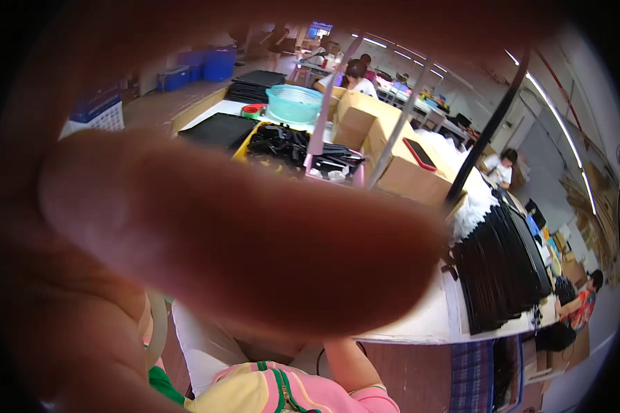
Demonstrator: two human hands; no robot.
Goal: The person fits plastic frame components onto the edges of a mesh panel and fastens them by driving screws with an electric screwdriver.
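Observation:
My left hand is very close to the camera, reaching in from the left. One blurred finger stretches across the middle of the view, and more blurred skin fills the top and left edges. Whether the hand grips anything does not show. My right forearm rises from a pink sleeve at the bottom, and its hand is hidden behind the blurred finger. Past the finger stand a yellow tray of black parts, a pink bin with black strips, and a turquoise basket.
A white table carries a stack of black panels on the right. Cardboard boxes stand behind, with a red-edged phone on top. Upright poles cross the view. Several people work farther off, one at the right.

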